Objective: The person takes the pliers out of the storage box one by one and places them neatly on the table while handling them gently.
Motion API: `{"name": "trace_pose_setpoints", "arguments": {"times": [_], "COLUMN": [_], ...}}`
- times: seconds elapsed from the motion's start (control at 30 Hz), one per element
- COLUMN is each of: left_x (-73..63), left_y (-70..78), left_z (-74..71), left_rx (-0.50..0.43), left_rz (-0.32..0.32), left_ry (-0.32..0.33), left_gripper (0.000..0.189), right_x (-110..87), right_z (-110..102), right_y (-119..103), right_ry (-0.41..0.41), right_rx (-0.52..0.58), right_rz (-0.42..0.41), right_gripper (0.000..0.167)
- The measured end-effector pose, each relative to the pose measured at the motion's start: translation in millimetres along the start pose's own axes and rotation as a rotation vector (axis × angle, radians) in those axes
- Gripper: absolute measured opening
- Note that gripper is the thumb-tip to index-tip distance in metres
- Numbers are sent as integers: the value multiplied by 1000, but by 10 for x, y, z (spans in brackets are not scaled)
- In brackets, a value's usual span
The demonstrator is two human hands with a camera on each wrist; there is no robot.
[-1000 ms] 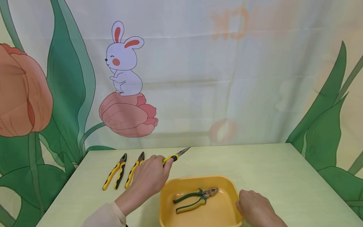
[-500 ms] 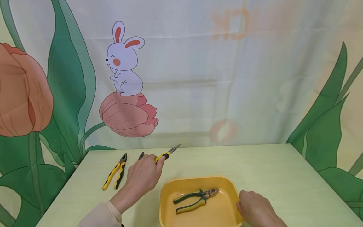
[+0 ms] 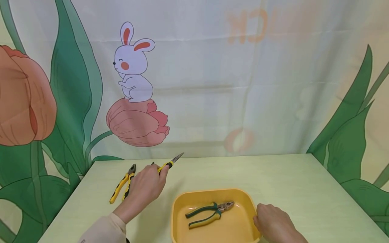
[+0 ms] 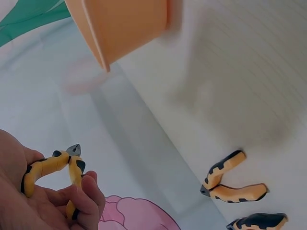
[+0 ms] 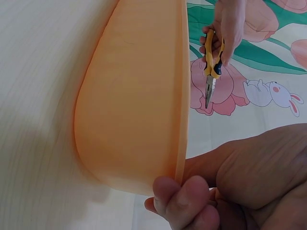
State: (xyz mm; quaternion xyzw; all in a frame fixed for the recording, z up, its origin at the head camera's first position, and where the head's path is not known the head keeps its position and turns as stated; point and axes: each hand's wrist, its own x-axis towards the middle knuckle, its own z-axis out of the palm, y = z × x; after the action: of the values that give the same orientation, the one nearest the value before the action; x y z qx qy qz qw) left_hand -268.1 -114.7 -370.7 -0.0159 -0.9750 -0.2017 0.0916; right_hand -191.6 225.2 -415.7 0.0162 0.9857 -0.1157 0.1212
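My left hand (image 3: 147,184) holds needle-nose pliers (image 3: 169,164) in the air above the table, their pointed tip aimed up and right. In the left wrist view, fingers curl round the spread yellow-and-black handles. At the lower right, my right hand (image 3: 275,221) pinches the right rim of a yellow plastic basin (image 3: 212,192); the right wrist view shows thumb and fingers on that rim (image 5: 182,96). Inside the basin lie combination pliers (image 3: 224,206) with green-and-yellow handles. The closest things beneath the left hand are two yellow-and-black pliers on the table, one (image 3: 121,188) partly covered, the other nearly hidden.
Pale green table (image 3: 304,189) meets a printed curtain (image 3: 197,101) with tulips and a rabbit along its back edge. Both table pliers show in the left wrist view, one whole pair (image 4: 240,192) and one cut off by the frame (image 4: 261,222).
My left hand has moved left with the needle-nose pliers, from beside the basin to over the table pliers, covering more of them. The right hand and basin have stayed put.
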Motion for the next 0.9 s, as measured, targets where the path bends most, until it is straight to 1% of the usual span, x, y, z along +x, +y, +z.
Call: {"name": "trace_pose_setpoints", "arguments": {"times": [0.1, 0.4, 0.63, 0.9], "left_x": [28, 80, 114, 142], "left_y": [-47, -162, -222, -275], "left_z": [13, 65, 106, 147], "left_rx": [4, 8, 10, 24], "left_rz": [-11, -54, -72, -93], "left_ry": [-1, -40, -52, -81], "left_gripper": [48, 52, 51, 52], "right_x": [-4, -5, -9, -11], "right_z": [0, -1, -4, 4], "right_y": [5, 4, 14, 15], "right_ry": [11, 4, 13, 25], "right_rx": [-2, 1, -1, -4], "right_rz": [-7, -4, -9, -18], "right_gripper": [27, 27, 27, 28]}}
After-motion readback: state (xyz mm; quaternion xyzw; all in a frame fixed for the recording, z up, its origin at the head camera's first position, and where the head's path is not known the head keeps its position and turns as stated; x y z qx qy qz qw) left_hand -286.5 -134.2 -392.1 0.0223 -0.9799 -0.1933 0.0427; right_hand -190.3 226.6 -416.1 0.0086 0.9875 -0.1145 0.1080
